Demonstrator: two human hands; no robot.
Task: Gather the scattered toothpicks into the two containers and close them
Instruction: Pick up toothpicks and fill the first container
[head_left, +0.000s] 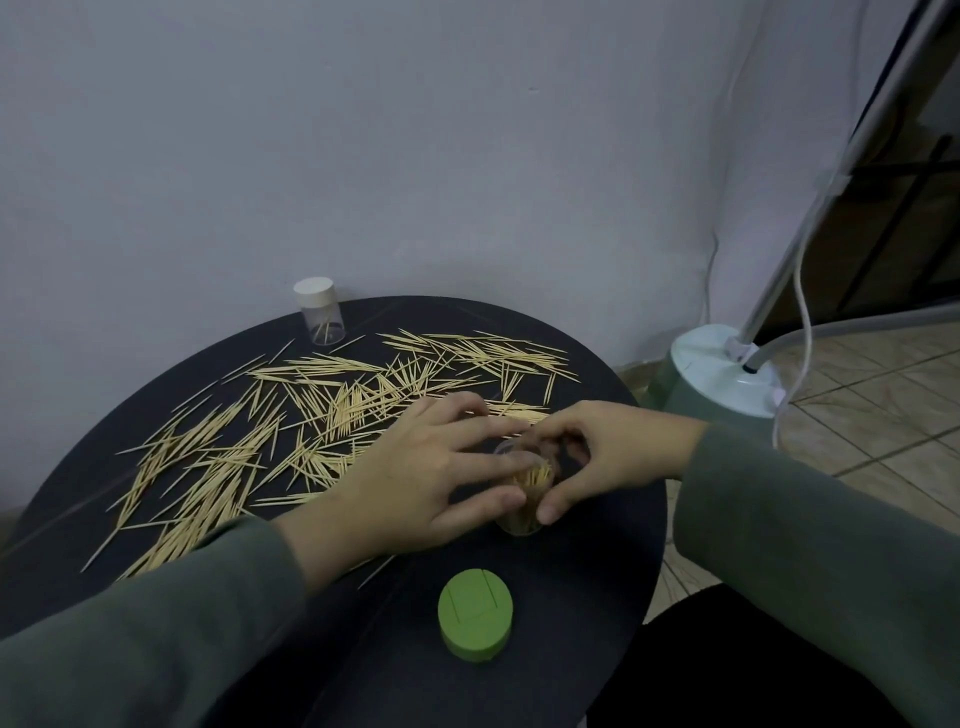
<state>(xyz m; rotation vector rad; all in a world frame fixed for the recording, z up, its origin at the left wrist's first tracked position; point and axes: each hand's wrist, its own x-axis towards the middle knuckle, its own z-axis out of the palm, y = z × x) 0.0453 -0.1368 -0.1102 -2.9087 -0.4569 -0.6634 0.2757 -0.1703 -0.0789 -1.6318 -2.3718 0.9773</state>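
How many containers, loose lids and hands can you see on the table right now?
Containers: 2, a capped jar and an open jar between the hands
Loose lids: 1, the green lid
Hands: 2, left hand and right hand
Total: 5

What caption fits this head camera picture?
Both hands steady an open jar of toothpicks; its green lid waits nearby.

My bench (597, 571) is matte black, strewn with pale yellow toothpicks (332, 410). The lid (475, 614) near me is plain leaf green. The far jar (319, 310) is clear with a cream-white cap. My sleeves (810, 519) are dull grey-green; the wall (363, 156) is a flat bluish grey.
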